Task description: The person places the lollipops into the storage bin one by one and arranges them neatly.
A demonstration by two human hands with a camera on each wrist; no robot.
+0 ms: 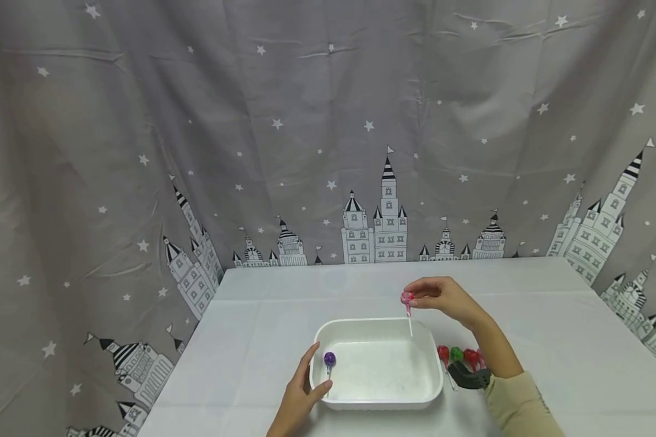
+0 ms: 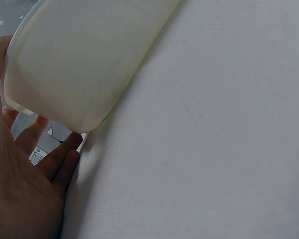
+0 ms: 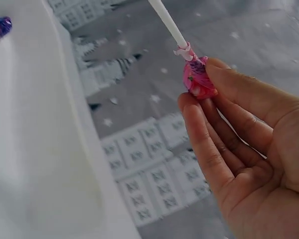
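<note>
A: Right hand status?

B: Above the far right corner of the white tray, centre of the head view. Thumb and fingertips pinch the wrapped head of a pink lollipop. Long axis near vertical there: head up, white stick pointing down towards the tray rim, tilted slightly to the right.

A: Right wrist view agree?

B: Yes. Pink lollipop head is clamped between thumb and fingers. The stick runs away from the hand towards the top centre of the frame.

A: Left hand?

B: At the tray's near left corner, lower centre of the head view. It holds a purple lollipop by the stick: head up, stick down, again near vertical, just at the tray's left rim. In the left wrist view the fingers lie curled under the tray edge; the stick isn't visible there.

A: Anything else on the worktop?

B: Red and green lollipops lying just right of the tray, near the right forearm. Star-and-castle curtain behind.
</note>
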